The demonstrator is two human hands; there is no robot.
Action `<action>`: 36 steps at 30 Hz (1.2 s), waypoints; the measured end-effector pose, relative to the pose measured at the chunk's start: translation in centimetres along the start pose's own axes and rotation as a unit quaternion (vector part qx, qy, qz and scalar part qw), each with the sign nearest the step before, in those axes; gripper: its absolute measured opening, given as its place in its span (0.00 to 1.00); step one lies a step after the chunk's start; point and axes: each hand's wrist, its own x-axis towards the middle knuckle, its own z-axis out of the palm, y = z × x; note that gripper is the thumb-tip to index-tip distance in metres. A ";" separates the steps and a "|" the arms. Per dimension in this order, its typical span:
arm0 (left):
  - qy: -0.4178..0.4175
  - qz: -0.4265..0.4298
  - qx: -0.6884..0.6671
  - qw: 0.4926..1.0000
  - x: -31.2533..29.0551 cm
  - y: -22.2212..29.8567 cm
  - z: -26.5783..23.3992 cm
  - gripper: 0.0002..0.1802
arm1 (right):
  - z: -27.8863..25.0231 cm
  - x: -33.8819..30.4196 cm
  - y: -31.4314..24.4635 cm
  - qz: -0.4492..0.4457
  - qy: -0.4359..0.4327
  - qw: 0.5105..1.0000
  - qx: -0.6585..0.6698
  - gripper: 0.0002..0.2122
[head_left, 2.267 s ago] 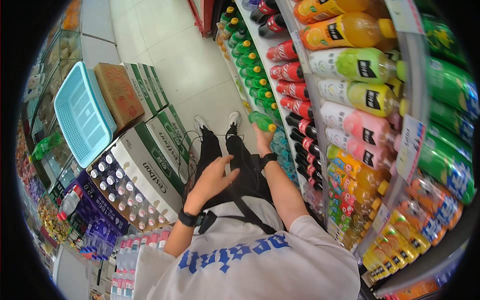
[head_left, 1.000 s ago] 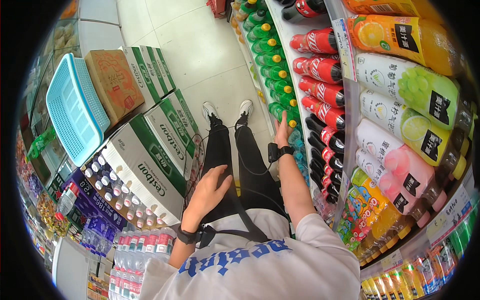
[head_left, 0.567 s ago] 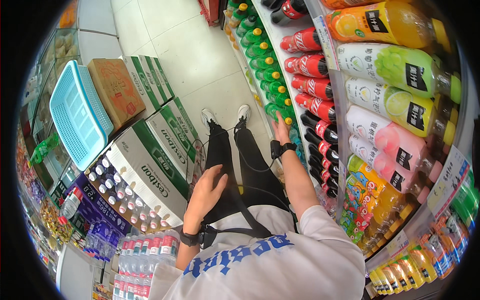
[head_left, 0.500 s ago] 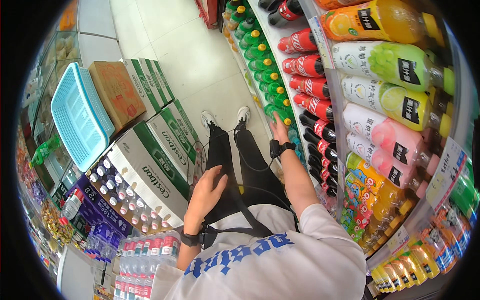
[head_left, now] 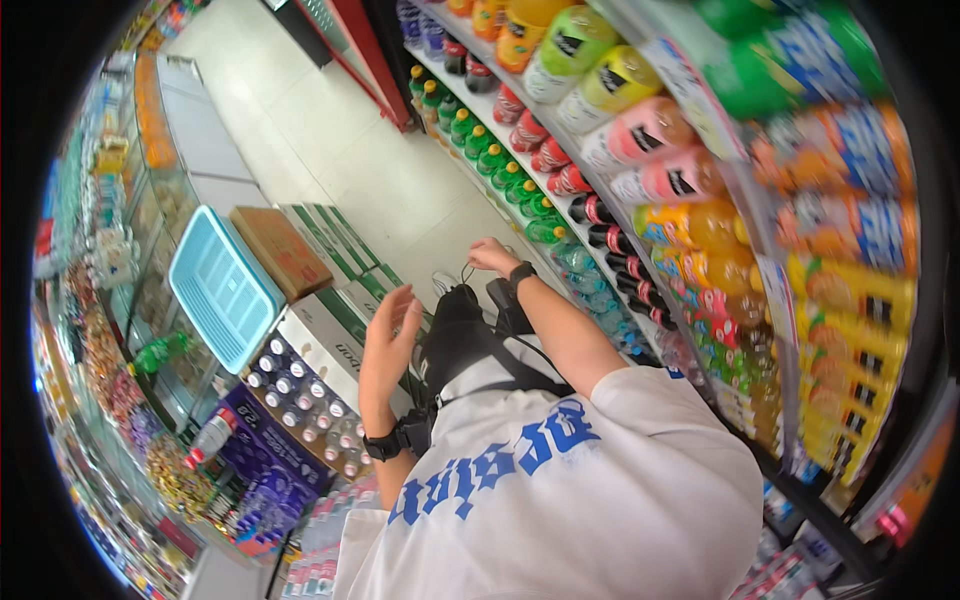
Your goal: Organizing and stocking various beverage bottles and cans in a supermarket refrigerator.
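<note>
My left hand [head_left: 388,340] is raised in front of my body with its fingers apart and nothing in it. It is nearest to the white and green cartons [head_left: 318,338] on the left. My right hand [head_left: 493,257] is over my feet with its fingers curled in. A thin dark cable [head_left: 467,271] shows at its fingertips, but blur hides whether they grip it. On the right, past that hand, lies a row of green bottles with yellow caps [head_left: 507,180] on the low shelf. Each wrist wears a black strapped device.
A light blue basket [head_left: 222,295] and a brown carton [head_left: 283,250] sit at the left by the glass counter. Dark-bodied bottles with white caps [head_left: 300,400] stand in an open carton. Shelves of red-labelled cola bottles [head_left: 550,155] and juice bottles [head_left: 640,140] line the right. The pale tiled floor [head_left: 330,150] runs between.
My right hand has drawn back from the green bottles toward the middle, its fingers now curled. The view has turned, showing more yellow bottles at right. My left hand stays raised.
</note>
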 end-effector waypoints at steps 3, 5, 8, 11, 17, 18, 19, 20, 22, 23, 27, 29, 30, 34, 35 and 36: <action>-0.010 0.036 0.027 0.999 0.4 2.8 -1.7 0.23 | 2.6 -1.0 -4.4 -0.026 -0.049 0.998 0.036 0.14; 0.001 0.063 0.034 0.997 0.6 4.0 -2.6 0.23 | 3.3 -1.8 -6.7 -0.060 -0.053 0.996 0.030 0.11; -0.017 0.086 0.045 0.995 0.7 4.7 -4.0 0.23 | 2.3 -3.3 -8.7 -0.063 -0.028 0.993 0.094 0.10; -0.045 0.105 0.053 0.992 1.0 5.5 -5.3 0.23 | -1.5 -2.5 -7.9 -0.020 0.003 0.972 0.234 0.11; -0.037 0.126 0.055 0.990 0.8 6.2 -8.5 0.23 | -8.7 -1.5 -5.0 -0.008 0.171 0.928 0.332 0.11; -0.030 0.115 0.044 0.992 0.6 5.9 -9.4 0.23 | -9.5 -2.1 -4.4 -0.016 0.162 0.929 0.333 0.11; -0.030 0.112 0.030 0.993 1.1 6.2 -9.9 0.23 | -11.3 -2.3 -3.6 -0.007 0.153 0.928 0.341 0.11; -0.030 0.121 0.020 0.992 1.3 6.5 -10.3 0.24 | -13.0 -2.7 -3.1 0.004 0.141 0.928 0.345 0.11; -0.003 0.101 0.010 0.995 1.2 7.1 -11.3 0.24 | -14.3 -5.0 -3.5 0.014 0.127 0.938 0.321 0.11; 0.006 0.104 0.004 0.995 1.3 7.0 -11.9 0.24 | -14.4 -6.0 -4.1 0.026 0.151 0.943 0.296 0.11; 0.024 0.119 -0.057 0.991 2.9 5.5 -13.6 0.23 | -13.3 -9.9 -8.7 0.026 0.158 0.968 0.194 0.11; 0.029 0.108 -0.065 0.992 3.3 5.4 -14.2 0.23 | -11.0 -12.2 -11.8 0.008 0.135 0.974 0.179 0.12; 0.033 0.103 -0.066 0.992 3.4 4.9 -14.5 0.23 | -8.9 -14.0 -14.2 -0.036 0.104 0.986 0.129 0.11; 0.017 0.093 -0.060 0.994 6.7 6.1 -15.2 0.23 | -3.9 -14.4 -21.3 -0.163 0.040 0.986 -0.005 0.11; 0.028 0.087 -0.056 0.994 7.1 6.2 -15.6 0.23 | -1.9 -14.7 -23.4 -0.164 0.035 0.986 -0.006 0.11; 0.046 0.078 -0.053 0.994 7.2 6.1 -16.2 0.23 | 0.9 -15.7 -26.0 -0.248 0.021 0.964 -0.094 0.12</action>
